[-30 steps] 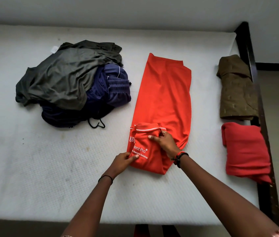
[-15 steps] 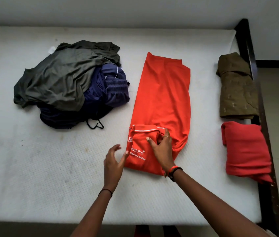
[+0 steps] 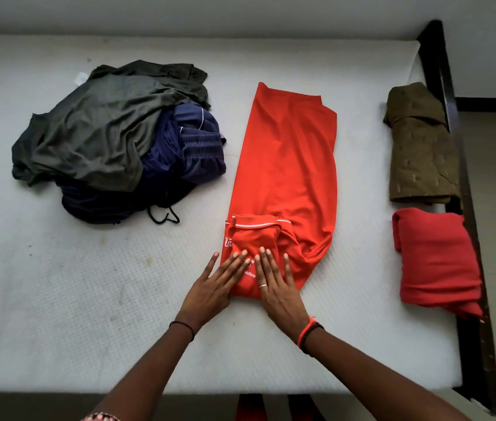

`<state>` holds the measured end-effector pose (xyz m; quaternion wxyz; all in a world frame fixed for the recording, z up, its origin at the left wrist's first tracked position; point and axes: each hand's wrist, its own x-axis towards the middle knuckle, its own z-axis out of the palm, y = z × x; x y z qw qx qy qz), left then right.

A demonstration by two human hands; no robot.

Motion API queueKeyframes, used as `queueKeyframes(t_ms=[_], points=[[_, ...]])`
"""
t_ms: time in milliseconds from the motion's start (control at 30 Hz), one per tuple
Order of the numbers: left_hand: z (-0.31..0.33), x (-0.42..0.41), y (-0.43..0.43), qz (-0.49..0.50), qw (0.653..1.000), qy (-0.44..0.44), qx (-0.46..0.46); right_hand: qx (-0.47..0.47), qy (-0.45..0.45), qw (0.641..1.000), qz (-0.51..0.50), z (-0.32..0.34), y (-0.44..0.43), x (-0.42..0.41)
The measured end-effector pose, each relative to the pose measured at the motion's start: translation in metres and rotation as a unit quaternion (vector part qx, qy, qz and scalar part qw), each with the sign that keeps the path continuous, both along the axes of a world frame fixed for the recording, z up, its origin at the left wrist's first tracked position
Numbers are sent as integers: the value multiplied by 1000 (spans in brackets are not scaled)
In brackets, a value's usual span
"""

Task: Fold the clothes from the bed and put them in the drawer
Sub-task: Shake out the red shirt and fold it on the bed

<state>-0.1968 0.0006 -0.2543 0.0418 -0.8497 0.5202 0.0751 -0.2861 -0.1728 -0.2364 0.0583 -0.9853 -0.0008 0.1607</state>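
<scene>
Both hands, left hand (image 3: 213, 285) and right hand (image 3: 274, 284), press flat with fingers spread on the orange shirt's (image 3: 289, 165) near fold; next likely folding it farther up.

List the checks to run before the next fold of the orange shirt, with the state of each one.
1. Hands pressing the folded near end: ok. The left hand and right hand lie flat on it with straight fingers.
2. Unfolded length of the shirt lying flat: ok.
3. Fold free of bunching: not ok. The cloth puckers to the right of the fold.
4. Room on both sides: ok. The pile on the left, and the olive piece and red piece on the right, all lie apart from the shirt.
5. Drawer ready: cannot tell, it is not in view.
</scene>
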Motion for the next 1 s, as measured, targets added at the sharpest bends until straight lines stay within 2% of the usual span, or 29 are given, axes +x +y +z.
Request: queueKeyframes(t_ms=[233, 400, 567, 633, 700, 767, 833, 900, 1000], points=[[6, 22, -5, -66, 997, 6, 49, 2, 42, 999, -9, -2, -8, -1], [29, 17, -2, -70, 995, 62, 24, 38, 85, 996, 7, 15, -11, -11], [51, 2, 9, -114, 982, 152, 11, 85, 187, 978, 28, 42, -17, -28], [62, -1, 13, -116, 973, 201, 16, 149, 233, 960, 48, 61, -21, -28], [79, -1, 11, -106, 966, 236, 18, 237, 348, 906, 36, 81, -23, -24], [93, 5, 7, -42, 937, 347, -3, 290, 388, 875, 8, 96, -30, -11], [97, 12, 2, 85, 875, 476, -36, 333, 420, 844, -30, 106, -46, 11], [96, 21, -3, 214, 814, 530, -104, 409, 437, 796, -87, 109, -64, 32], [92, 40, -17, 297, 751, 570, -150, 486, 436, 729, -206, 101, -88, 58]])
